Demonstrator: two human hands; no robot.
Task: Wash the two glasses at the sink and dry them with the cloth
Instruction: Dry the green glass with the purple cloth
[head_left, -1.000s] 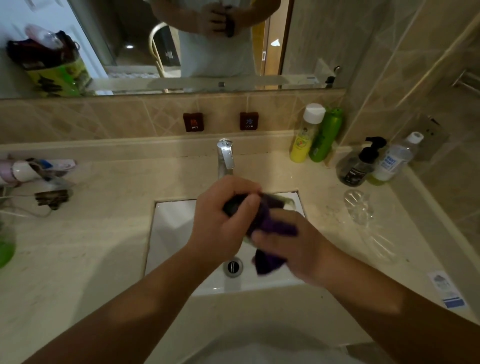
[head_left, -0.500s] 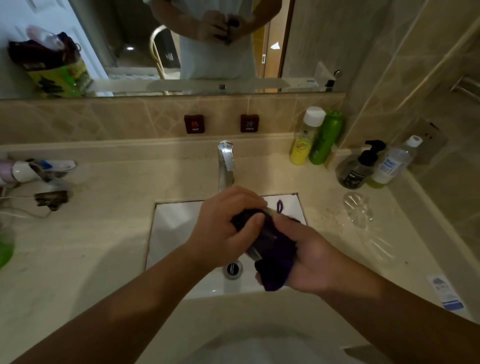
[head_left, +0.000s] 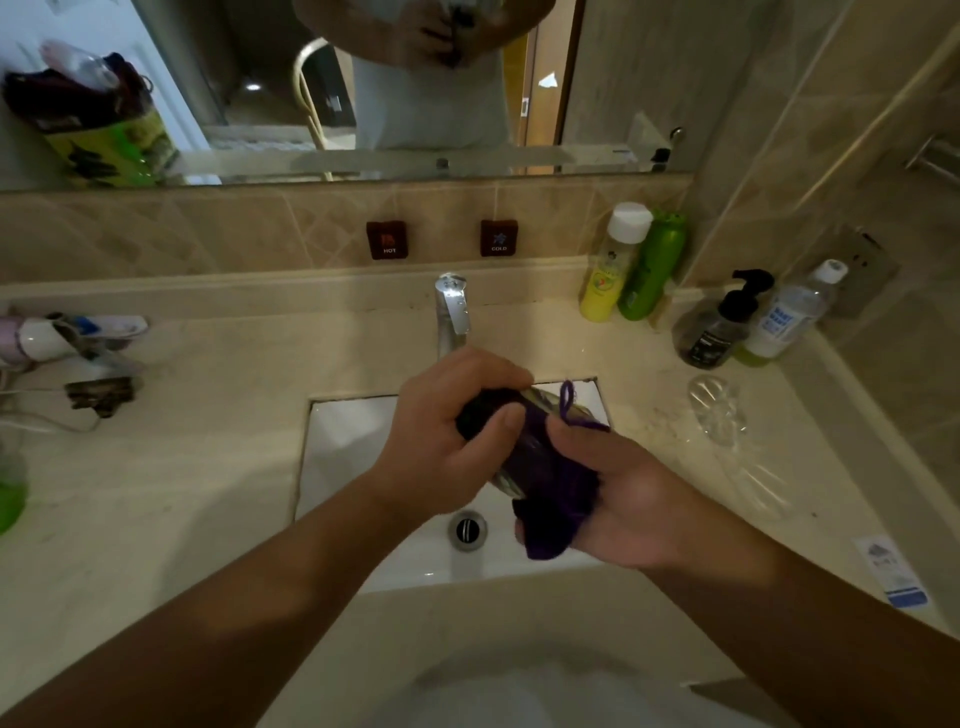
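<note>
At the centre of the frame, above the sink (head_left: 353, 441), the left hand (head_left: 441, 447) is clasping a glass (head_left: 535, 447) while the right hand (head_left: 618, 499) is gripping the purple cloth (head_left: 556, 493) around it, so drying seems underway, and next the second glass (head_left: 719, 410), lying on the counter (head_left: 208, 441) at right, likely needs attention.

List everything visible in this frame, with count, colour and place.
glass: 1, clear, held over the sink
second glass: 1, clear, lying on the counter, right
cloth: 1, purple, around the held glass
sink: 1, white, centre
tap: 1, chrome, behind the sink
bottles: 4, yellow, green, dark pump, clear, back right
mirror: 1, on the wall
hot and cold tags: 2, dark red, on the tiles
hands: left, right, both on glass and cloth
</note>
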